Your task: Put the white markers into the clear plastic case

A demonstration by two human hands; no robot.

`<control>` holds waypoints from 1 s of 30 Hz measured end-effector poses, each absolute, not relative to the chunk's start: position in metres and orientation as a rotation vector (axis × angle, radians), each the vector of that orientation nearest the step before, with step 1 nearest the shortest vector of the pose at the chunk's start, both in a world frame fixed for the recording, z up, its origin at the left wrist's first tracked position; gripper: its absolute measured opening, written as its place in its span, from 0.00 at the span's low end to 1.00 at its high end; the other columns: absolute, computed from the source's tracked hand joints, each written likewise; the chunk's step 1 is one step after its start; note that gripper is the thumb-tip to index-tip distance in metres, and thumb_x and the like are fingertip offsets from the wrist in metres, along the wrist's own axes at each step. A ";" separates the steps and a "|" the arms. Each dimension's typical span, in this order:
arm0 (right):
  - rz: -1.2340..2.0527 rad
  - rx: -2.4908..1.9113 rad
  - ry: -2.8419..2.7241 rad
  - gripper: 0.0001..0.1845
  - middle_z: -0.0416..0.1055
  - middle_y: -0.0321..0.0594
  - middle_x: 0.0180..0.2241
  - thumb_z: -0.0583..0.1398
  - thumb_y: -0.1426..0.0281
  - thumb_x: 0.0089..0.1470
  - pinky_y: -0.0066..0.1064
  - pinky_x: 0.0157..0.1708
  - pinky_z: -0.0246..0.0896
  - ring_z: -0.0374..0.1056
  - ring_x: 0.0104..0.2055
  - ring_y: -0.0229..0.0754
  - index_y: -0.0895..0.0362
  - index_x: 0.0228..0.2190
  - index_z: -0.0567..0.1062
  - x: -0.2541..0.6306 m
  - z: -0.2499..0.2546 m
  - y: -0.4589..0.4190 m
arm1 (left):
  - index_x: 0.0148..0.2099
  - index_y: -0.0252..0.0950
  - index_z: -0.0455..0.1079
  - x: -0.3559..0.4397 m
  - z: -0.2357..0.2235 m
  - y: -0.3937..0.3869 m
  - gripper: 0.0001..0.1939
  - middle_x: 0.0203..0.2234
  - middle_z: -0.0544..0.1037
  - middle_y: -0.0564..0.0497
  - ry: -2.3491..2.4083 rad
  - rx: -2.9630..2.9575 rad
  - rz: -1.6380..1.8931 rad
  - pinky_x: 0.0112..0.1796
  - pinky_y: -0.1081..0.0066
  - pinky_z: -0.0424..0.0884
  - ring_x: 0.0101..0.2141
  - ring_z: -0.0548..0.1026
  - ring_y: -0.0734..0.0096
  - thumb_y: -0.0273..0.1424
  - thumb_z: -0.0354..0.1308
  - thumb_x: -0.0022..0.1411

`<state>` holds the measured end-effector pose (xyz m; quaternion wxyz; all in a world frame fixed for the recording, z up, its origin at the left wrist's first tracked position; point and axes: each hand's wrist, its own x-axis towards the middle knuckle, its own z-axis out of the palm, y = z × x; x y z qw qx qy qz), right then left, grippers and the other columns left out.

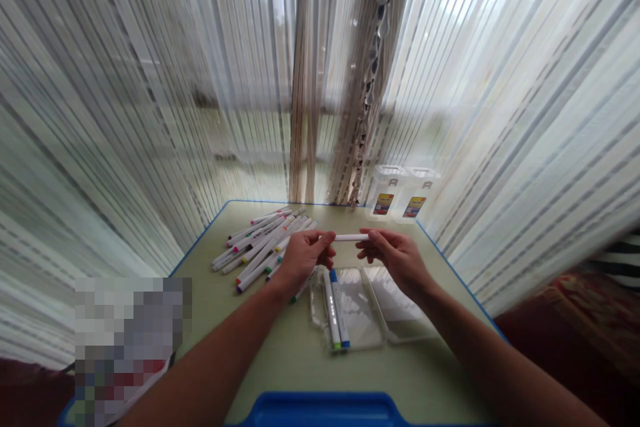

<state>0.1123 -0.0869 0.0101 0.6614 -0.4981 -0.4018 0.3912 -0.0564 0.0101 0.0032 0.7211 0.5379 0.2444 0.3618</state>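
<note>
A white marker (351,237) is held level above the table by its two ends. My left hand (306,255) pinches one end between thumb and fingers. The other end sits in the pinch of my right hand (397,255). Below them lies an opened clear plastic case (363,317). Two markers lie side by side in its left half: one with a green end (331,313) and one with blue ends (341,313). A loose pile of white markers with coloured ends (263,247) spreads to the left of my left hand. The held marker's ends are hidden by my fingers.
Two clear plastic cases (384,197) with labels stand upright at the table's back right. The pale green table (280,353) has a blue rim and a blue tray (325,408) at its front edge. String curtains (240,80) hang behind it. A pixelated patch covers the lower left.
</note>
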 end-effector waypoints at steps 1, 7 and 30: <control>0.885 -1.127 -0.874 0.17 0.79 0.44 0.28 0.66 0.58 0.49 0.28 0.24 0.62 0.75 0.26 0.41 0.59 0.35 0.80 0.113 0.010 -0.087 | 0.34 0.29 0.73 -0.056 0.003 0.009 0.21 0.20 0.74 0.51 0.537 1.219 0.791 0.20 0.73 0.69 0.16 0.70 0.76 0.44 0.66 0.50; 0.957 -1.091 -0.650 0.15 0.78 0.45 0.25 0.67 0.60 0.48 0.25 0.21 0.64 0.74 0.24 0.40 0.61 0.30 0.78 0.114 0.011 -0.084 | 0.42 0.28 0.75 -0.054 0.002 0.007 0.20 0.28 0.78 0.46 0.469 1.275 0.813 0.26 0.72 0.70 0.21 0.72 0.75 0.40 0.64 0.54; 1.004 -1.067 -0.626 0.14 0.77 0.43 0.23 0.66 0.62 0.51 0.22 0.19 0.61 0.71 0.21 0.35 0.62 0.29 0.78 0.112 0.010 -0.084 | 0.43 0.27 0.75 -0.056 0.002 0.009 0.18 0.27 0.78 0.45 0.529 1.390 0.818 0.24 0.72 0.70 0.21 0.70 0.76 0.36 0.63 0.55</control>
